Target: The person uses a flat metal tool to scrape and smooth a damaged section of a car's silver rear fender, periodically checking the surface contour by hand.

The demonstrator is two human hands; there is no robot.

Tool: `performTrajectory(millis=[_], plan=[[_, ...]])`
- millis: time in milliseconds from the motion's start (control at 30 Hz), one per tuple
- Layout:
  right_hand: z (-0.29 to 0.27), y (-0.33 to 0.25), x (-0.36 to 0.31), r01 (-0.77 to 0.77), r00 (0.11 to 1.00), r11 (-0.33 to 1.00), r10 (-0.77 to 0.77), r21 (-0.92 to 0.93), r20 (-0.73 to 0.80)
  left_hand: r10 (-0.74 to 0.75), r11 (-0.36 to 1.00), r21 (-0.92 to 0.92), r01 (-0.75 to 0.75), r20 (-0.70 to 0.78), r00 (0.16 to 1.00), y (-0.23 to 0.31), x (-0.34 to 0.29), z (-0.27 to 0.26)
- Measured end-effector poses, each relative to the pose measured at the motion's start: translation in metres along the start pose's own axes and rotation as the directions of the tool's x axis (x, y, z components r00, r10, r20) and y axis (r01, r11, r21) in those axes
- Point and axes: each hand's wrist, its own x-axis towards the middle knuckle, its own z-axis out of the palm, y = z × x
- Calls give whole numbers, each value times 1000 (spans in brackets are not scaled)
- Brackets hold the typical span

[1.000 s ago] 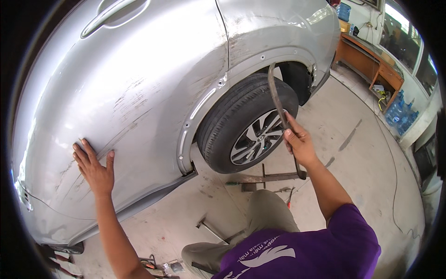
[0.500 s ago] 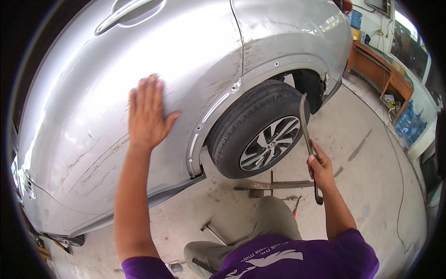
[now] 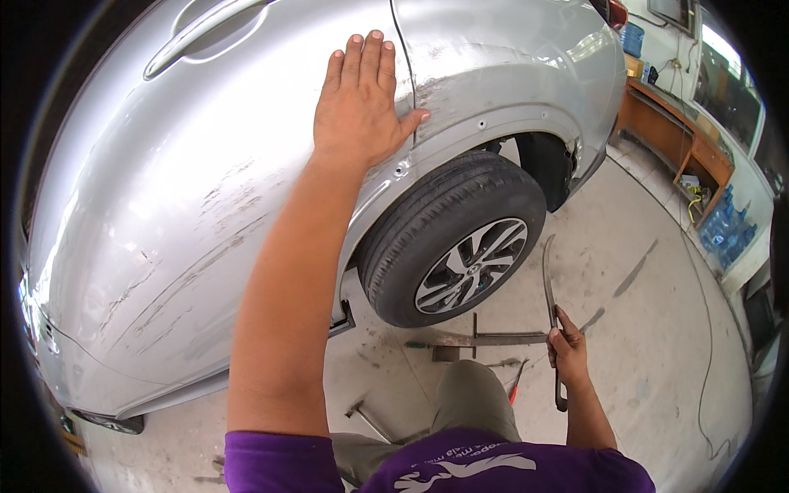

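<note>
My left hand [image 3: 357, 115] lies flat on the silver car door [image 3: 205, 131], close to the seam with the rear panel. Its fingers are stretched out, the thumb reaches across the seam, and it holds nothing. Dark scratches and creases mark the lower door and the panel above the wheel arch [image 3: 482, 125]. My right hand [image 3: 569, 353] is closed around a long curved metal pry bar [image 3: 548, 275]. The bar points upward, with its bent tip near the tyre [image 3: 427, 222] but apart from it.
On the floor below the wheel lie metal bars [image 3: 509, 338], a red-handled tool [image 3: 515, 386] and a hammer [image 3: 371, 421] beside my knee. A wooden desk [image 3: 657, 123], blue water bottles [image 3: 726, 230] and a cable [image 3: 705, 361] are at the right.
My left hand has moved right and farther up the door, to the seam. My right hand has lowered with the pry bar, whose tip is now below its former place beside the tyre.
</note>
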Motion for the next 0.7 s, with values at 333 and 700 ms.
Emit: performTrajectory(millis=[333,700], plan=[[10,-4,2,-54,998,998,53,13,31,20,994,-105,-17,23,1000,20,-48,1],[64,-59,53,653,749,638,-624,-408,221,35,997,-77,-27,100,994,-29,-144,-8]])
